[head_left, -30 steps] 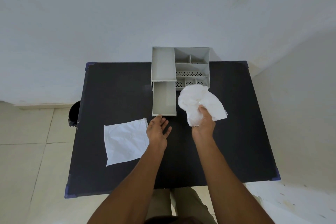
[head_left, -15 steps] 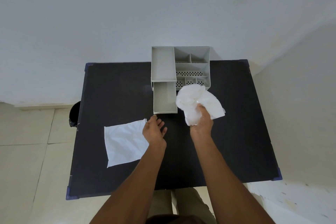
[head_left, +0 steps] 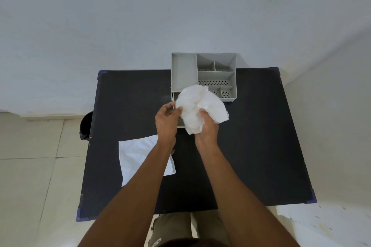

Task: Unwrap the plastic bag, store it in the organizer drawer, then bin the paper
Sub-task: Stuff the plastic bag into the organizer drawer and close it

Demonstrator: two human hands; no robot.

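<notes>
A crumpled white plastic bag (head_left: 197,109) is held above the table in front of the grey organizer (head_left: 202,74). My right hand (head_left: 207,129) grips its lower right part. My left hand (head_left: 166,120) pinches its left edge between thumb and fingers. The organizer's drawer (head_left: 176,96) is pulled out toward me, and the bag and my hands hide most of it. A creased white sheet of paper (head_left: 138,156) lies flat on the black table (head_left: 251,146) at the left, partly under my left forearm.
A black bin (head_left: 86,125) stands on the tiled floor just beyond the table's left edge. The organizer sits at the table's far edge against the wall. A second wall runs close along the table's right side.
My left hand has risen from the table in front of the drawer and taken hold of the bag's left edge. My right hand has carried the bag left, over the open drawer.
</notes>
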